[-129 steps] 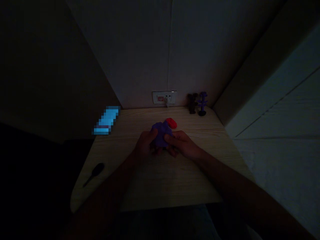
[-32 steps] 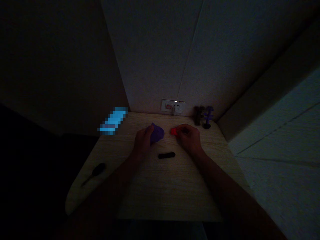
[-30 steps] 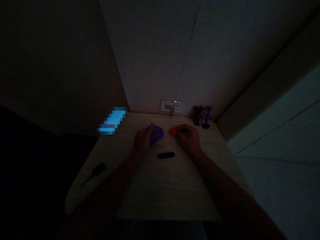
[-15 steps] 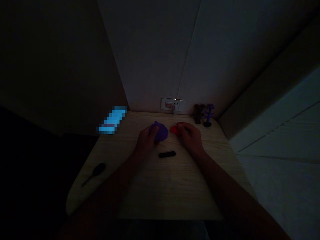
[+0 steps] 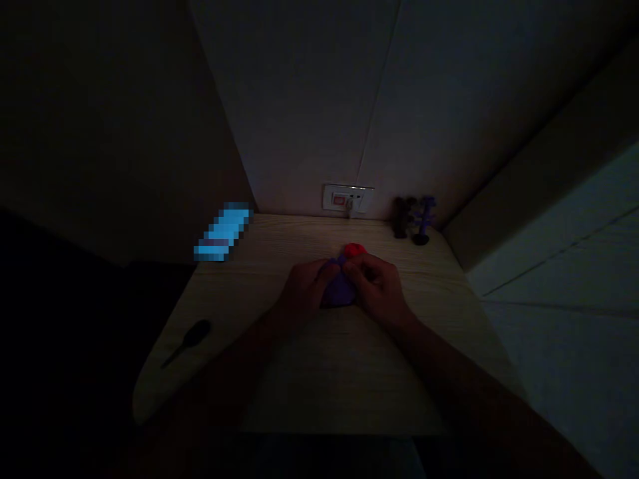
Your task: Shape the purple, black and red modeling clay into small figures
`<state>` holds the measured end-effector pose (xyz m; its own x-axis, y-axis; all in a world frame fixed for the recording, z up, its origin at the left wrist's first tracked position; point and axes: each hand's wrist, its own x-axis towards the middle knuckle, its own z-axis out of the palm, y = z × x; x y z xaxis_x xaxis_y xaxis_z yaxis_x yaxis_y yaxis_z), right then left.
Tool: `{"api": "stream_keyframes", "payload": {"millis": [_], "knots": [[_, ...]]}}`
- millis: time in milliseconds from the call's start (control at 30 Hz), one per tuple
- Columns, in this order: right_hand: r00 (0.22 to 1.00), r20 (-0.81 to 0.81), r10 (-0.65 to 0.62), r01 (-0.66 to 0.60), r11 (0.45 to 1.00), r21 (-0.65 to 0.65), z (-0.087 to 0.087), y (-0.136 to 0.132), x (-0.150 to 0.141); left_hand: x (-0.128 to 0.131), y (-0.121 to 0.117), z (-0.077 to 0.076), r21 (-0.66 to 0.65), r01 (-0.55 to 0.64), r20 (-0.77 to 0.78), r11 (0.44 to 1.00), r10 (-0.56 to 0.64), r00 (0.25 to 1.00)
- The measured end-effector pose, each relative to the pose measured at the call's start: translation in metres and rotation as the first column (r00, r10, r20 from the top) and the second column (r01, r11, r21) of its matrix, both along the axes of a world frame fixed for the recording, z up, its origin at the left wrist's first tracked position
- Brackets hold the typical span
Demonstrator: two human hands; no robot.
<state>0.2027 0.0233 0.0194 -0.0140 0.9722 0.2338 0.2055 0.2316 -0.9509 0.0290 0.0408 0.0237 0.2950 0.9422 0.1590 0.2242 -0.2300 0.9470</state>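
Observation:
Both hands meet over the middle of the wooden table. Between them is a soft purple lump (image 5: 340,290) that looks like modelling clay. My left hand (image 5: 303,287) is closed on its left side, thumb on top. Closed at its upper right edge is my right hand (image 5: 378,287), its thumb and fingers pinching it. A red lump (image 5: 355,250), clay-like too, lies on the table just beyond the right fingertips. A dark strip shows under the purple lump's lower edge; most of it is hidden.
A dark tool with a rounded head and thin handle (image 5: 197,334) lies at the left. A pixelated bright blue rectangle (image 5: 223,231) is at the back left. Two small branched figures, one dark (image 5: 401,218) and one purple (image 5: 424,221), stand back right. A socket plate (image 5: 348,198) is on the wall.
My left hand has brought the purple lump right and nearer to me, over the dark bar. My right hand has let go of the red lump and now grips the purple one.

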Motion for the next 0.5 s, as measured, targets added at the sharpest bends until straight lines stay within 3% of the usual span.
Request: {"api": "stream_keyframes", "payload": {"millis": [200, 367, 500], "knots": [[0.999, -0.051, -0.003, 0.003, 1.0, 0.004, 0.001, -0.003, -0.001, -0.002, 0.0, -0.003, 0.037, -0.002, 0.045, 0.999, 0.001, 0.999], [0.983, -0.176, -0.062, 0.069, 0.997, 0.034, 0.004, -0.003, -0.005, -0.003, 0.005, -0.002, 0.119, -0.099, 0.113, 0.988, 0.085, 0.99], [0.981, -0.186, -0.061, 0.064, 0.998, 0.006, 0.005, -0.001, -0.001, -0.004, 0.012, 0.0, 0.075, -0.255, 0.174, 0.964, 0.24, 0.955]]}}
